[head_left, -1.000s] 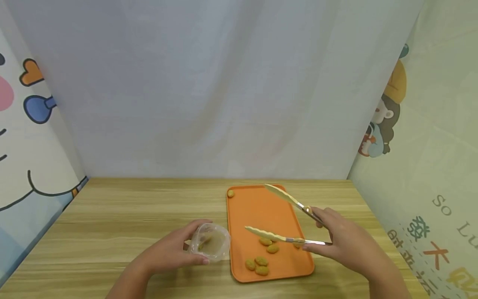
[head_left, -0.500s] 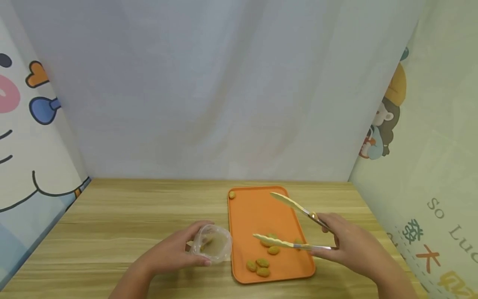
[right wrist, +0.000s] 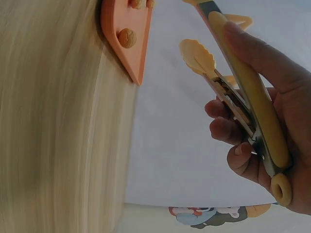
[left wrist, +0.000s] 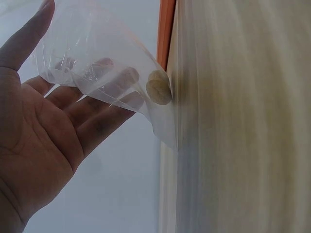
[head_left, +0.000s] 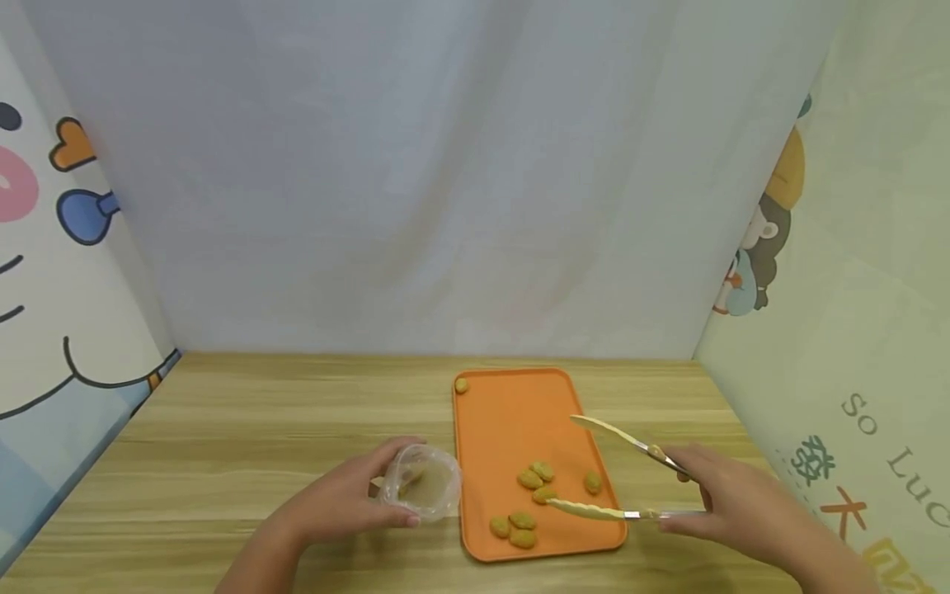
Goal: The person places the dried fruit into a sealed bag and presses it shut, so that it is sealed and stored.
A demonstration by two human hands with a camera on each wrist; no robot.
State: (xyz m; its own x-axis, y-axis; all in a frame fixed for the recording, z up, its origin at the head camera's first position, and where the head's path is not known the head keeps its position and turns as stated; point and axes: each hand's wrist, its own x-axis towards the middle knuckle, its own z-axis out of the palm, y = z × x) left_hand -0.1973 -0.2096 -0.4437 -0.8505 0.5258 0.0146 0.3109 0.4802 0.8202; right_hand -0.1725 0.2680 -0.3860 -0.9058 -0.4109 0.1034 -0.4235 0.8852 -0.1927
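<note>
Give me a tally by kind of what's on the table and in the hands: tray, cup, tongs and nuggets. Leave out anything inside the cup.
Tray: 1
Clear cup: 1
Tongs: 1
Nuggets, all on the tray: 8
Total: 11

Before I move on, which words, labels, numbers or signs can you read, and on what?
"So Luc": grey letters on the right-hand backdrop, running off the frame edge.
"發": green character, same backdrop.
"大": orange character, same backdrop.
Below it, a yellow character is cut off, unreadable.
I can make out no text on the tray, tongs or clear container.
</note>
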